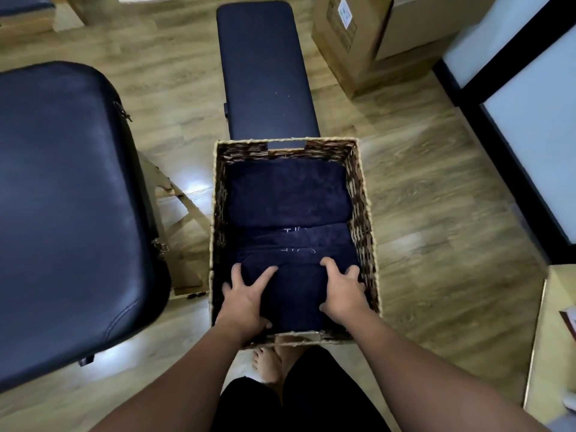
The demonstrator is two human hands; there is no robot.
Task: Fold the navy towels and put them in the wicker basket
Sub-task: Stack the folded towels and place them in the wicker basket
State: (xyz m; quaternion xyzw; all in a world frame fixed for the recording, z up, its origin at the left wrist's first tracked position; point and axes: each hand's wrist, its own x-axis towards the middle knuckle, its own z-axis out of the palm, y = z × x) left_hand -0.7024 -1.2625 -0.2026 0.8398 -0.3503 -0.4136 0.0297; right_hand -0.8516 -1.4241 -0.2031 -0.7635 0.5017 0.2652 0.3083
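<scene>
The wicker basket [361,194] stands on the wooden floor straight in front of me. Folded navy towels fill it: one lies flat at the far end [285,191], and two folded ones stand behind the nearest. The nearest folded navy towel [294,294] sits at the basket's near end. My left hand [246,299] grips its left side, with the thumb at the near edge and fingers spread over the top. My right hand [341,291] grips its right side the same way, fingers curled over the far edge.
A dark padded massage table [62,198] fills the left. A narrow dark padded bench [265,73] runs away behind the basket. Cardboard boxes [358,42] stand at the back right, a dark-framed panel [514,151] along the right. My bare foot [268,366] is just before the basket.
</scene>
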